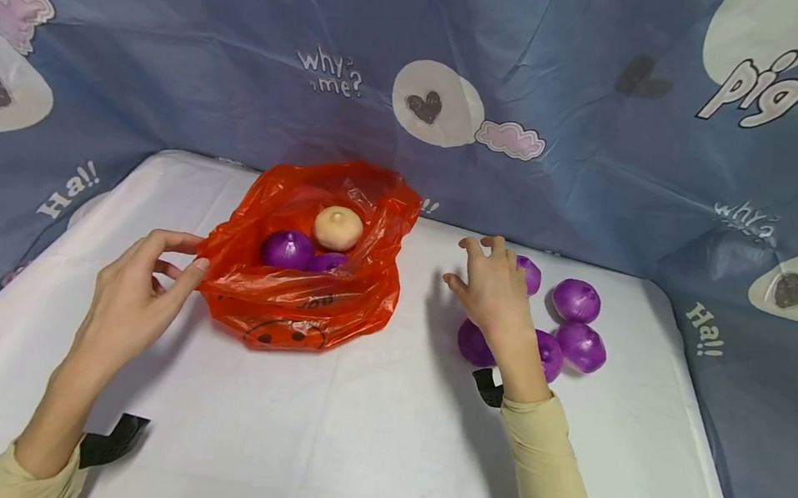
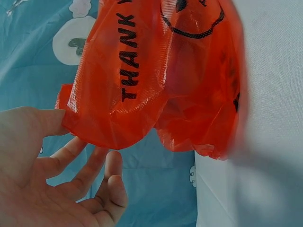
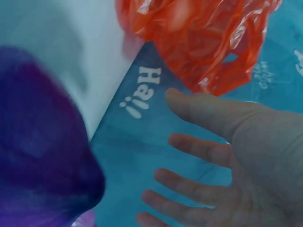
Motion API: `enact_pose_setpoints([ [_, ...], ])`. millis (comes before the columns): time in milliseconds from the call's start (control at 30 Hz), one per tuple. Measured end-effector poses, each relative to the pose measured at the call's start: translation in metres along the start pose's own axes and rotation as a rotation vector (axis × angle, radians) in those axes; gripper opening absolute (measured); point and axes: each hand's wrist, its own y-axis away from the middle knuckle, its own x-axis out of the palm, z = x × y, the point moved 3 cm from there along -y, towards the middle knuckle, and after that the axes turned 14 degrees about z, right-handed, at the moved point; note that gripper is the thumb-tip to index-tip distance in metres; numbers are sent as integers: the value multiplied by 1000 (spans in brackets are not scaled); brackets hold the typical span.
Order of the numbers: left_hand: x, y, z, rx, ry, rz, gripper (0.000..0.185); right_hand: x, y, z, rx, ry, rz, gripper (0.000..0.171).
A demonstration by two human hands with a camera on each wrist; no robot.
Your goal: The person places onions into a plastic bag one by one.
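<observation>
A red plastic bag (image 1: 359, 319) with black print stands open at the back left of the white table. Inside it lie purple onions (image 1: 288, 250) and one cream-coloured onion (image 1: 338, 228). My left hand (image 1: 136, 294) pinches the left edge of the bag's mouth between thumb and index finger; the left wrist view shows the other fingers loosely bent. My right hand (image 1: 499, 296) hovers over the loose purple onions to the right of the bag, its fingers spread and holding nothing. One purple onion (image 3: 42, 151) looms large and blurred in the right wrist view.
Several purple onions (image 1: 576, 301) lie close together at the right, some partly hidden under my right hand and wrist. Behind the white table (image 1: 311, 456) rises a blue printed cloth (image 1: 287, 7). Black straps (image 1: 112, 443) stick out near both wrists.
</observation>
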Motion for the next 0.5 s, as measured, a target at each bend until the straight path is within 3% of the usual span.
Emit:
enact_pose_setpoints([
  [500, 0, 0, 1, -7, 1, 6, 33, 2, -19, -30, 94, -24, -4, 57],
])
